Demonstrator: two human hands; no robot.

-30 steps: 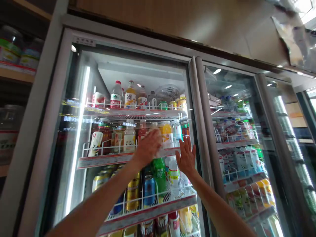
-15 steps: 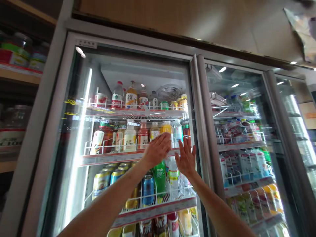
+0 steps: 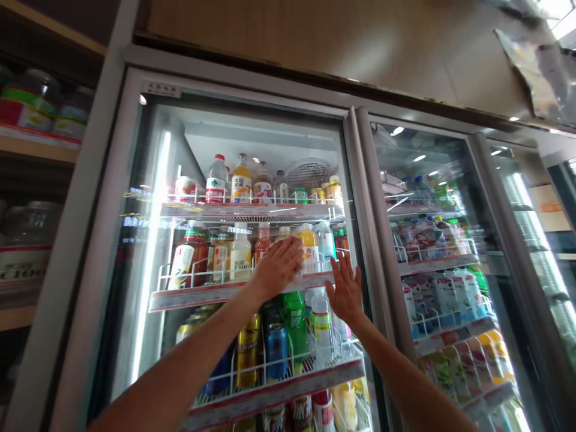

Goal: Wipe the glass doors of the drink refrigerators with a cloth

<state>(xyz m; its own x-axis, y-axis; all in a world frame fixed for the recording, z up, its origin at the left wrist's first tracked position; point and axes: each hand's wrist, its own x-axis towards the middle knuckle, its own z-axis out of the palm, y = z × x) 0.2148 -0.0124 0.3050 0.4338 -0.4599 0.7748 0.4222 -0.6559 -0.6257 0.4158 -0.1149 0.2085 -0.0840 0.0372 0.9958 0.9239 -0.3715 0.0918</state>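
Observation:
My left hand (image 3: 278, 267) is stretched out flat before the glass door (image 3: 252, 135) of a drinks fridge, slightly blurred, with nothing held. It covers part of the second shelf, beside an orange juice bottle (image 3: 309, 243) and in front of a red-pink bottle (image 3: 263, 240). Fingers spread, my right hand (image 3: 345, 292) is held up at the door's right side, near the clear bottle with a yellow-green label (image 3: 321, 321). Whether either palm touches the glass, I cannot tell. A green bottle (image 3: 295, 324) and a blue can (image 3: 276, 351) stand below the left hand.
A grey door frame (image 3: 375, 240) divides this door from a second fridge door (image 3: 432, 180) at right, with cartons (image 3: 443, 300) behind it. Dark shelves with bottles (image 3: 33, 102) stand at left. Above runs a wood-coloured panel (image 3: 292, 42).
My left hand has shifted a little to the left, widening the gap to my right hand and uncovering more of the orange juice bottle. The camera view has shifted slightly.

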